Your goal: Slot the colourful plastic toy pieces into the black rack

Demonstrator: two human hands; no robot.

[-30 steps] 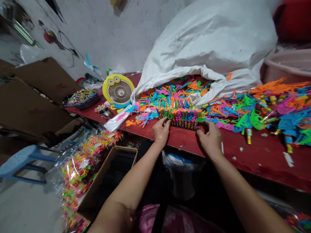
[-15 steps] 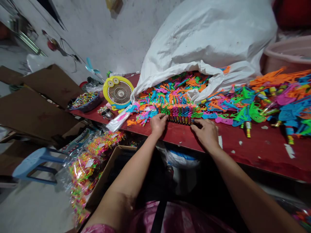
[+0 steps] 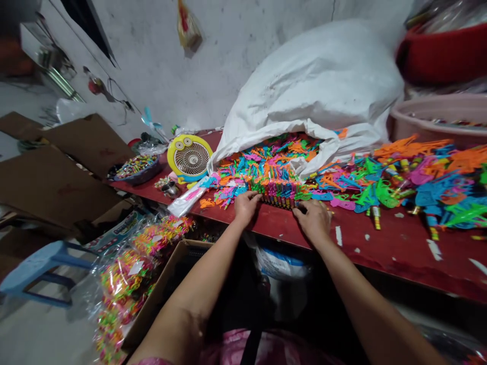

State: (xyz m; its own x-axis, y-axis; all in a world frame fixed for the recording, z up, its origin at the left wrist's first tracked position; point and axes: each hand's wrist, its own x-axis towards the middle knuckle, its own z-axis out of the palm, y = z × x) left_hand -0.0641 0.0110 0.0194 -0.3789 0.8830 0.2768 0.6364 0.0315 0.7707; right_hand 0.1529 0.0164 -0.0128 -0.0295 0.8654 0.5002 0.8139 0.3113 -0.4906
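On the red table, a row of small colourful plastic toys [image 3: 279, 188] stands packed side by side in a dark, narrow rack [image 3: 277, 205]. Yellow patterned tube ends face me along its front. My left hand [image 3: 247, 207] has its fingers closed at the rack's left end. At the right end, my right hand [image 3: 314, 218] pinches with thumb and fingers. The fingertips are partly hidden against the rack. Behind it, loose plastic toys [image 3: 262, 151] in orange, green, blue and pink spill from the mouth of a big white sack [image 3: 315, 76].
A yellow fan [image 3: 191, 157] and a basin of small pieces [image 3: 139, 175] stand left. More toys [image 3: 384, 192] lie right, before a pink tub [image 3: 437, 114]. Below left are bagged toys [image 3: 122, 274], a cardboard box [image 3: 152, 309] and a blue stool [image 3: 38, 263].
The camera view has shifted, so the table appears lower. Both hands stay at the ends of the rack, with the right hand slightly closer to the left one.
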